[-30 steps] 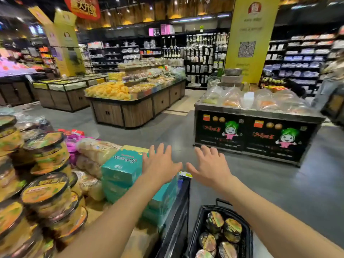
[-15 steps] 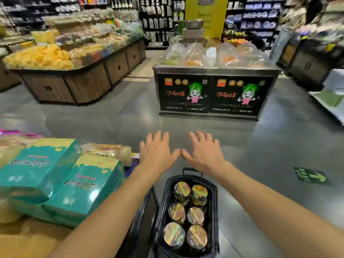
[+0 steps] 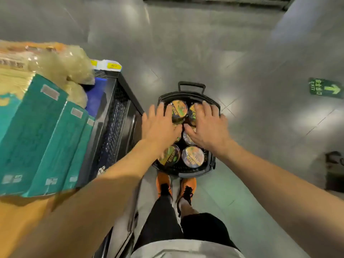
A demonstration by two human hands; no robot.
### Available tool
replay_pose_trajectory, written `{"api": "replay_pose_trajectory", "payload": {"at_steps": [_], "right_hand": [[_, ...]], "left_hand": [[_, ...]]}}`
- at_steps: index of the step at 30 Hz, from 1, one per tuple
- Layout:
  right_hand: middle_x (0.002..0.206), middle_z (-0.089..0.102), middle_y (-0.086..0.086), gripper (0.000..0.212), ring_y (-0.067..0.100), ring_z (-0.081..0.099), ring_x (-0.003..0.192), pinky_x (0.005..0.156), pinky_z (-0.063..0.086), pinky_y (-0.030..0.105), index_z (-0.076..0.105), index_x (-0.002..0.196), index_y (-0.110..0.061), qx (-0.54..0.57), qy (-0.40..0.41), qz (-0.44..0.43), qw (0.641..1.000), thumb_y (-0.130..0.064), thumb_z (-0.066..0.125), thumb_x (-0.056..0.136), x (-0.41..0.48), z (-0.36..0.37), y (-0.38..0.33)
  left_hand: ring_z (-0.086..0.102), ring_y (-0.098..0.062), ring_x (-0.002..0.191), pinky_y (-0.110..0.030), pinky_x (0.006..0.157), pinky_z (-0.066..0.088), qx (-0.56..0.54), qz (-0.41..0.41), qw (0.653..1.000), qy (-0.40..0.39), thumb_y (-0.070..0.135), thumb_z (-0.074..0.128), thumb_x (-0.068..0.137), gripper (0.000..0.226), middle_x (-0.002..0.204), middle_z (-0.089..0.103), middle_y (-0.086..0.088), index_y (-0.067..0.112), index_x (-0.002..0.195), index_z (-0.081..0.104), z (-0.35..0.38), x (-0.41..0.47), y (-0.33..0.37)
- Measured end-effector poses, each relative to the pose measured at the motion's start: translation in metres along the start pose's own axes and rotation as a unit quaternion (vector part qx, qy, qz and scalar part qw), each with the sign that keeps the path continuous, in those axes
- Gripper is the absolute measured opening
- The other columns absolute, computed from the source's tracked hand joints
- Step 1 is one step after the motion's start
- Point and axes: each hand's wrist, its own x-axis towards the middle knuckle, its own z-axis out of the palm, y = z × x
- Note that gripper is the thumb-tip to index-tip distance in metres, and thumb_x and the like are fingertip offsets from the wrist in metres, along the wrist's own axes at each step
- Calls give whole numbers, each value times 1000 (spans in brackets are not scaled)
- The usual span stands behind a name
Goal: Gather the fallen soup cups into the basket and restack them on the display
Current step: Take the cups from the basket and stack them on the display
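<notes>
1. The basket (image 3: 188, 172) stands on the floor (image 3: 242, 71), its long axis running away from the person, handle at the far end.
2. Soup cups (image 3: 193, 157) sit upright inside, lids up, in two rows.
3. The left hand (image 3: 160, 125) and right hand (image 3: 208, 125) hover with fingers spread over the far cups; contact unclear.
4. The display's edge (image 3: 119, 116) is close on the left; open floor on the right.

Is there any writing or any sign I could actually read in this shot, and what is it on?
Green floor sign: a right-pointing arrow reads clearly; the characters beside it are too blurred to read.
Yellow shelf tag: print too blurred to read.
Soup cups in the basket: lid lettering too blurred to read.
Teal boxes: labels and barcodes too small and blurred to read.
Nothing else legible.
</notes>
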Motion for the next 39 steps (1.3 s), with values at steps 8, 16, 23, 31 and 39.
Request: {"api": "replay_pose_trajectory", "payload": {"at_steps": [8, 16, 23, 31, 39], "right_hand": [[162, 31, 19, 88, 43, 33, 143, 106, 42, 61, 25, 159, -13, 1, -110, 19, 994, -68, 42, 93, -17, 162, 6], [170, 8, 18, 96, 47, 14, 152, 115, 31, 65, 11, 164, -16, -11, -176, 38, 984, -72, 43, 93, -24, 268, 14], [168, 12, 22, 101, 49, 18, 151, 106, 39, 68, 12, 163, -16, -39, -172, 46, 983, -69, 55, 89, -24, 319, 16], [165, 20, 19, 99, 45, 26, 147, 100, 42, 63, 18, 162, -21, -53, -172, 52, 982, -67, 60, 84, -15, 319, 12], [163, 23, 16, 97, 43, 30, 141, 96, 44, 58, 20, 160, -26, -54, -146, 30, 987, -75, 50, 82, 0, 235, 11]], "left_hand": [[20, -35, 152, -55, 116, 30, -6, 16, 996, -86, 64, 48, 94, 87, 168, 20, -9, 22, 163, 15, 160, 12, -14], [12, -37, 154, -57, 119, 26, 14, 3, 989, -144, 66, 54, 91, 94, 170, 7, -8, 24, 164, 12, 270, 21, -30], [7, -38, 152, -60, 112, 33, -14, -16, 980, -199, 70, 69, 79, 119, 169, -7, -5, 25, 162, -3, 318, 30, -29], [17, -39, 145, -56, 102, 41, 19, -7, 986, -164, 70, 75, 72, 127, 166, 3, -9, 23, 161, -2, 328, 30, -31], [23, -35, 138, -56, 100, 42, -48, -13, 994, -101, 66, 77, 69, 118, 156, 17, -6, 24, 160, 14, 250, 29, -34]]}}
